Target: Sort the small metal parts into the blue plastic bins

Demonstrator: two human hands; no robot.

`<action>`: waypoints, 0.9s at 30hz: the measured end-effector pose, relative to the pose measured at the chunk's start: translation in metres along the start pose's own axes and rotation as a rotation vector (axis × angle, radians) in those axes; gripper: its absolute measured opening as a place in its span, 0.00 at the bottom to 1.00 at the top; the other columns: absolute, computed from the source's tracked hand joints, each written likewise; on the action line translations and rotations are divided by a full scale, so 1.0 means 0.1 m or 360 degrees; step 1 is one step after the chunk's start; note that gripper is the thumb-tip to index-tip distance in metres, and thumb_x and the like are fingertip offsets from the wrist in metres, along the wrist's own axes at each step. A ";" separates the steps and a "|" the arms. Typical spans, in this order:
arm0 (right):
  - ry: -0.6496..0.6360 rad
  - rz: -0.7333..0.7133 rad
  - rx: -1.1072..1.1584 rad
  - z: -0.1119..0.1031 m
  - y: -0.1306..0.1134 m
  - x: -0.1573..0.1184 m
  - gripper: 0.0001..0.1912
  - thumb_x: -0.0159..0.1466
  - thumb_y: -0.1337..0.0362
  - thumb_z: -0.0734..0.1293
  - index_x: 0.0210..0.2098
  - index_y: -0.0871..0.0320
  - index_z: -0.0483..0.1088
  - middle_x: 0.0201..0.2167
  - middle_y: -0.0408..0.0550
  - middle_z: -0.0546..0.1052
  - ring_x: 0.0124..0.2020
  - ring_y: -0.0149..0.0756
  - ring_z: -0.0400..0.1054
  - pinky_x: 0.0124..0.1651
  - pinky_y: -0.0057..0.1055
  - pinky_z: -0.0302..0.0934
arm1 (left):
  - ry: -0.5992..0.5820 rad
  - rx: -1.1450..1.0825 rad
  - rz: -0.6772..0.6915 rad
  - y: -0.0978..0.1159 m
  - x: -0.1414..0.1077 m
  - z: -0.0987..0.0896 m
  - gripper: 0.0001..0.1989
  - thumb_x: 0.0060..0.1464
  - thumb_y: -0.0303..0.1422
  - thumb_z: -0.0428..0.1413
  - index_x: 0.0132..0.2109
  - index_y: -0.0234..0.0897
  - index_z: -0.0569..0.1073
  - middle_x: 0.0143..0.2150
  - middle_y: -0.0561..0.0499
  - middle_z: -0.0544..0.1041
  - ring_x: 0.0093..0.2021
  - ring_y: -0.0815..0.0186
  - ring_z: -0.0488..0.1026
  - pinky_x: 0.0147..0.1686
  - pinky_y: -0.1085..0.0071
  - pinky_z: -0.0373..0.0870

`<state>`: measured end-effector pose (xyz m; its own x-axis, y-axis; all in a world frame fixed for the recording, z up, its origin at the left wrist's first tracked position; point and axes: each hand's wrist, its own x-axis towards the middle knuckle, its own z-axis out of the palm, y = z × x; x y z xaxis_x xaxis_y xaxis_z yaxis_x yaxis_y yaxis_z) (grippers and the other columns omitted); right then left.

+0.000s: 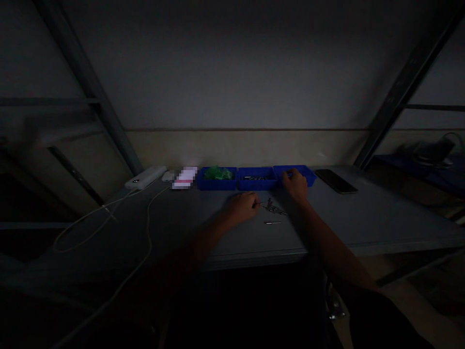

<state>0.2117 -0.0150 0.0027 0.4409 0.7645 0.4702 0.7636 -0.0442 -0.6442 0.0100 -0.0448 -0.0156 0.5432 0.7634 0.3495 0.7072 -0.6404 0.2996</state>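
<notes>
My left hand [245, 205] rests on the grey table, its fingers closed on a thin metal pin [262, 203] that sticks out to the right. Beside it lies a small pile of slim metal pins [273, 208]. A single metal pin [272, 222] lies apart, nearer the table's front edge. Over the right blue bin [308, 178] my right hand [295, 184] reaches in with bent fingers pressed together. What those fingertips hold, if anything, is hidden in the dim light.
The middle blue bin [257, 184] holds small metal parts; the left blue bin [218, 185] holds green plastic wrapping. A phone [336, 181] lies right. At left are a lit screen [185, 178], a white power strip [146, 178] and a trailing cable [148, 228]. Metal posts [390, 89] frame the table.
</notes>
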 end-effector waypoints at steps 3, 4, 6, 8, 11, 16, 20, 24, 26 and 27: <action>-0.0226 -0.0304 0.0153 0.02 -0.10 -0.06 0.15 0.61 0.56 0.60 0.37 0.59 0.72 0.26 0.49 0.75 0.27 0.35 0.67 0.30 0.28 0.54 | -0.0016 -0.0009 -0.0018 -0.09 0.02 -0.01 0.05 0.49 0.27 0.52 0.31 0.38 0.72 0.34 0.47 0.76 0.35 0.60 0.73 0.36 0.68 0.68; -0.0366 -0.0431 0.0202 0.02 -0.14 -0.09 0.13 0.60 0.58 0.61 0.35 0.60 0.72 0.25 0.48 0.75 0.26 0.34 0.66 0.30 0.27 0.54 | -0.0021 -0.0025 -0.0030 -0.12 0.03 -0.03 0.05 0.49 0.27 0.52 0.31 0.38 0.72 0.34 0.47 0.76 0.35 0.60 0.73 0.37 0.67 0.68; -0.0673 -0.0675 0.0287 0.05 -0.21 -0.15 0.10 0.59 0.61 0.61 0.32 0.60 0.71 0.25 0.46 0.74 0.26 0.32 0.65 0.30 0.26 0.54 | 0.0000 -0.0080 -0.0060 -0.18 0.06 -0.08 0.06 0.49 0.26 0.52 0.31 0.37 0.73 0.33 0.47 0.77 0.36 0.61 0.73 0.38 0.68 0.68; -0.0905 -0.0834 0.0343 0.08 -0.25 -0.21 0.08 0.57 0.64 0.62 0.31 0.60 0.71 0.26 0.45 0.74 0.27 0.30 0.65 0.31 0.26 0.55 | 0.0060 -0.0176 -0.0104 -0.24 0.08 -0.16 0.06 0.49 0.24 0.51 0.32 0.36 0.73 0.33 0.48 0.77 0.35 0.63 0.73 0.38 0.69 0.68; -0.0998 -0.0903 0.0369 0.12 -0.27 -0.26 0.07 0.56 0.66 0.61 0.30 0.61 0.70 0.25 0.44 0.73 0.27 0.30 0.64 0.32 0.26 0.54 | 0.0148 -0.0328 -0.0162 -0.28 0.11 -0.24 0.07 0.51 0.25 0.50 0.32 0.34 0.73 0.30 0.49 0.76 0.32 0.65 0.73 0.35 0.71 0.68; -0.0990 -0.0950 0.0460 0.10 -0.27 -0.27 0.08 0.58 0.65 0.59 0.29 0.61 0.69 0.23 0.43 0.71 0.27 0.31 0.62 0.32 0.26 0.53 | 0.0167 -0.0434 -0.0152 -0.24 0.10 -0.24 0.05 0.52 0.28 0.51 0.33 0.33 0.72 0.30 0.49 0.76 0.30 0.66 0.72 0.32 0.71 0.68; -0.1044 -0.0938 0.0507 0.07 -0.28 -0.27 0.08 0.56 0.67 0.59 0.29 0.60 0.69 0.25 0.43 0.71 0.29 0.32 0.63 0.33 0.27 0.54 | 0.0143 -0.0483 -0.0145 -0.23 0.09 -0.22 0.04 0.52 0.28 0.52 0.33 0.33 0.71 0.31 0.49 0.76 0.32 0.66 0.73 0.34 0.70 0.69; -0.1062 -0.0928 0.0532 0.07 -0.29 -0.27 0.09 0.57 0.67 0.59 0.27 0.60 0.69 0.24 0.42 0.71 0.28 0.31 0.63 0.33 0.26 0.54 | 0.0143 -0.0618 -0.0111 -0.23 0.09 -0.22 0.04 0.52 0.30 0.54 0.36 0.33 0.71 0.32 0.49 0.76 0.33 0.67 0.73 0.36 0.70 0.70; -0.1080 -0.0934 0.0554 0.07 -0.30 -0.28 0.10 0.57 0.66 0.58 0.26 0.61 0.69 0.23 0.42 0.71 0.28 0.31 0.63 0.32 0.26 0.54 | 0.0159 -0.0655 -0.0085 -0.23 0.10 -0.21 0.04 0.52 0.29 0.54 0.36 0.33 0.71 0.33 0.49 0.76 0.34 0.67 0.73 0.37 0.70 0.70; -0.1098 -0.0942 0.0563 0.07 -0.31 -0.28 0.10 0.58 0.65 0.58 0.26 0.61 0.69 0.24 0.42 0.71 0.28 0.31 0.63 0.32 0.26 0.54 | 0.0165 -0.0666 -0.0078 -0.23 0.10 -0.20 0.04 0.52 0.29 0.53 0.36 0.33 0.71 0.33 0.49 0.76 0.34 0.67 0.73 0.38 0.70 0.70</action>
<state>0.1729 -0.0307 0.0054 -0.4275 0.8145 0.3922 0.5373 0.5778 -0.6144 -0.0099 -0.0240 -0.0008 0.4505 0.7948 0.4067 0.4749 -0.5991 0.6447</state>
